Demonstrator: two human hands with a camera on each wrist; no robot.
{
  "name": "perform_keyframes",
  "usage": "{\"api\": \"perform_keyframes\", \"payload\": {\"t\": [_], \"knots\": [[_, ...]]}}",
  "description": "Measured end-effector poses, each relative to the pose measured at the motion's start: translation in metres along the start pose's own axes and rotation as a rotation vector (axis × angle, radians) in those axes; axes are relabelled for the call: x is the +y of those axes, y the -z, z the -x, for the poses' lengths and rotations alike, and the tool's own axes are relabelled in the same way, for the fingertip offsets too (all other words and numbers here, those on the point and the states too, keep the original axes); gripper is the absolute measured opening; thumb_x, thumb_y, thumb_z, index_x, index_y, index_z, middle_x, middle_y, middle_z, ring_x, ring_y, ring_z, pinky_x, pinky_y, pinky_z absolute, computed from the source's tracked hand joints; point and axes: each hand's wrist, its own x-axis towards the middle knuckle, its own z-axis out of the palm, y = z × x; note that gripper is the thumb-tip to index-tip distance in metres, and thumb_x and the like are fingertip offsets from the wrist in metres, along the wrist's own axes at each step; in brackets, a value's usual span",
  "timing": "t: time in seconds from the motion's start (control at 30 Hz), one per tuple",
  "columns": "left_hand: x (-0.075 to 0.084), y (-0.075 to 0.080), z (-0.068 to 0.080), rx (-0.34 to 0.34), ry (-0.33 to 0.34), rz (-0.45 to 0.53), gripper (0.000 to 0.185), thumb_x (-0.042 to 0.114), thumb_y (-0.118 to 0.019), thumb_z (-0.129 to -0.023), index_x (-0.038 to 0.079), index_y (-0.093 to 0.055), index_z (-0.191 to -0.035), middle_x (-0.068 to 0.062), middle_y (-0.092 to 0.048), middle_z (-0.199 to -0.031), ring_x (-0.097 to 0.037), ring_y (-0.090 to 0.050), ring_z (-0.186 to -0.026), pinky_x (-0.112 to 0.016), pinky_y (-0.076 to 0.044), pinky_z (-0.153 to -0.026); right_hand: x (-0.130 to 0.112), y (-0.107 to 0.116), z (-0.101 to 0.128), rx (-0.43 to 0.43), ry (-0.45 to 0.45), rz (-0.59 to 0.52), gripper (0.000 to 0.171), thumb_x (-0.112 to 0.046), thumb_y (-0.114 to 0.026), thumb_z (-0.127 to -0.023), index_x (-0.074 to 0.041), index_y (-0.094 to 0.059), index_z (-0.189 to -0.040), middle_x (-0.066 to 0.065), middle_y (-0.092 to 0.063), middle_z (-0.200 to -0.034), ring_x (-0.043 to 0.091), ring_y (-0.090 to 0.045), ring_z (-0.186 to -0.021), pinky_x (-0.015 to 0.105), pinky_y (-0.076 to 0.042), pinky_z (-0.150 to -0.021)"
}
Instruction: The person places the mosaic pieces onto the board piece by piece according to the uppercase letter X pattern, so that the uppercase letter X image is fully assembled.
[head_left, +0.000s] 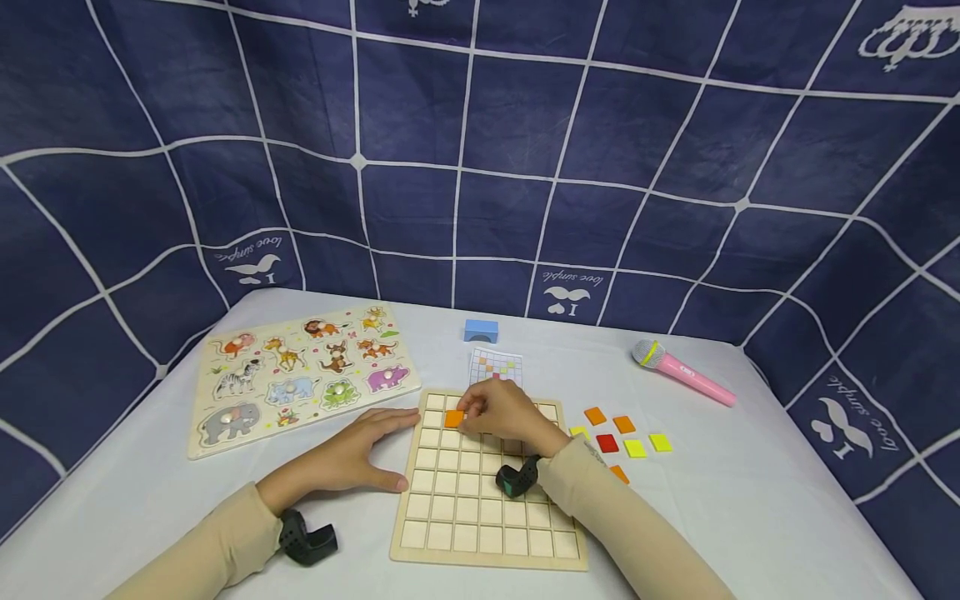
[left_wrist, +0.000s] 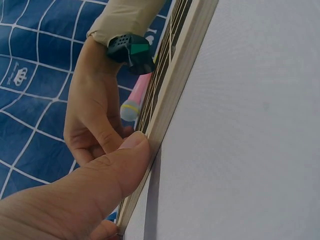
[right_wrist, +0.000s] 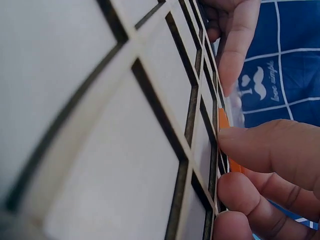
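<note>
A wooden grid board (head_left: 452, 552) of square cells lies on the white table. Over its upper left part, my right hand (head_left: 504, 410) pinches an orange square tile (head_left: 453, 419) between thumb and fingers. In the right wrist view, the orange tile (right_wrist: 223, 118) shows partly behind the thumb, low at the board's surface; whether it sits fully in a cell is hidden. My left hand (head_left: 347, 454) rests spread at the board's left edge, index fingertip and thumb (left_wrist: 117, 167) touching the side.
Several loose orange, yellow and red tiles (head_left: 607, 443) lie right of the board. Behind it are a printed pattern card (head_left: 480, 375), partly covered by my hand, and a blue block (head_left: 481, 331). An animal puzzle board (head_left: 300, 367) lies left, a pink toy microphone (head_left: 693, 379) right.
</note>
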Motion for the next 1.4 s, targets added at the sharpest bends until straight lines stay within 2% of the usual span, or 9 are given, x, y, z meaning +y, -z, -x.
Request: {"api": "perform_keyframes", "payload": {"t": [0.13,0.2,0.23,0.3,0.37,0.57,0.77,1.17,1.4], "knots": [[0.001,0.000,0.000,-0.004,0.002,0.005,0.094,0.040,-0.094,-0.083,-0.002,-0.053,-0.156,-0.022,-0.048,-0.163,-0.051,-0.038,-0.150,-0.076,-0.027,-0.120,-0.002,0.000,0.000,-0.010,-0.021,0.002,0.013,-0.006,-0.086,-0.084,-0.006,-0.081,-0.097,-0.011,-0.067,-0.070,0.001,-0.054,-0.060,0.054,-0.033,-0.127],[0.001,0.000,-0.001,-0.006,0.002,0.010,0.094,0.040,-0.094,-0.083,-0.002,-0.053,-0.157,-0.022,-0.048,-0.164,-0.051,-0.038,-0.150,-0.076,-0.027,-0.120,-0.003,0.001,0.000,-0.015,-0.031,0.001,0.014,-0.006,-0.087,-0.084,-0.005,-0.081,-0.097,-0.011,-0.067,-0.070,0.001,-0.053,-0.060,0.044,-0.049,-0.110],[0.001,0.000,-0.001,-0.007,0.002,0.011,0.094,0.040,-0.094,-0.083,-0.002,-0.053,-0.157,-0.022,-0.048,-0.164,-0.051,-0.038,-0.150,-0.076,-0.027,-0.120,-0.003,0.001,0.000,-0.017,-0.036,0.000,0.015,-0.006,-0.087,-0.084,-0.004,-0.081,-0.098,-0.011,-0.066,-0.070,0.001,-0.052,-0.060,0.038,-0.053,-0.099],[0.001,0.000,-0.001,-0.009,0.003,0.013,0.094,0.041,-0.094,-0.083,-0.002,-0.053,-0.157,-0.022,-0.048,-0.164,-0.050,-0.038,-0.150,-0.076,-0.027,-0.121,-0.004,0.002,0.000,-0.024,-0.043,-0.002,0.016,-0.006,-0.087,-0.084,-0.003,-0.081,-0.099,-0.010,-0.067,-0.071,0.002,-0.052,-0.060,0.027,-0.053,-0.082],[0.001,0.000,-0.002,-0.010,0.005,0.012,0.094,0.041,-0.094,-0.083,-0.001,-0.053,-0.157,-0.022,-0.048,-0.164,-0.050,-0.038,-0.150,-0.076,-0.027,-0.121,-0.004,0.003,0.000,-0.031,-0.043,-0.011,0.018,-0.006,-0.087,-0.084,-0.003,-0.081,-0.101,-0.010,-0.068,-0.073,0.002,-0.053,-0.062,0.022,-0.048,-0.068],[0.000,0.000,-0.002,-0.011,0.007,0.011,0.094,0.041,-0.094,-0.083,-0.001,-0.053,-0.157,-0.022,-0.048,-0.164,-0.050,-0.038,-0.151,-0.075,-0.027,-0.121,0.002,0.007,0.005,-0.023,0.007,-0.040,0.018,-0.003,-0.084,-0.088,-0.002,-0.081,-0.106,-0.006,-0.073,-0.082,0.002,-0.058,-0.068,0.022,-0.052,-0.072],[0.000,0.000,-0.002,-0.010,0.009,0.011,0.095,0.041,-0.094,-0.083,-0.001,-0.053,-0.157,-0.021,-0.047,-0.164,-0.050,-0.038,-0.151,-0.076,-0.026,-0.121,0.010,0.013,0.013,-0.023,0.060,-0.123,0.018,-0.002,-0.081,-0.093,0.000,-0.080,-0.111,-0.003,-0.074,-0.089,0.005,-0.055,-0.069,0.021,-0.050,-0.068],[-0.001,0.000,-0.002,-0.013,0.015,0.010,0.095,0.040,-0.094,-0.083,0.000,-0.052,-0.158,-0.020,-0.047,-0.165,-0.050,-0.037,-0.152,-0.075,-0.026,-0.121,0.026,0.034,0.038,-0.031,0.055,-0.272,0.022,-0.005,-0.079,-0.096,0.004,-0.079,-0.116,0.000,-0.074,-0.094,0.013,-0.060,-0.078,0.024,-0.051,-0.073],[-0.001,0.000,-0.002,-0.013,0.016,0.011,0.095,0.040,-0.095,-0.083,-0.001,-0.052,-0.158,-0.020,-0.047,-0.165,-0.050,-0.036,-0.152,-0.075,-0.026,-0.121,0.039,0.052,0.056,-0.027,0.073,-0.322,0.025,-0.001,-0.074,-0.096,0.010,-0.075,-0.118,0.009,-0.078,-0.096,0.013,-0.064,-0.081,0.024,-0.053,-0.074]]}}
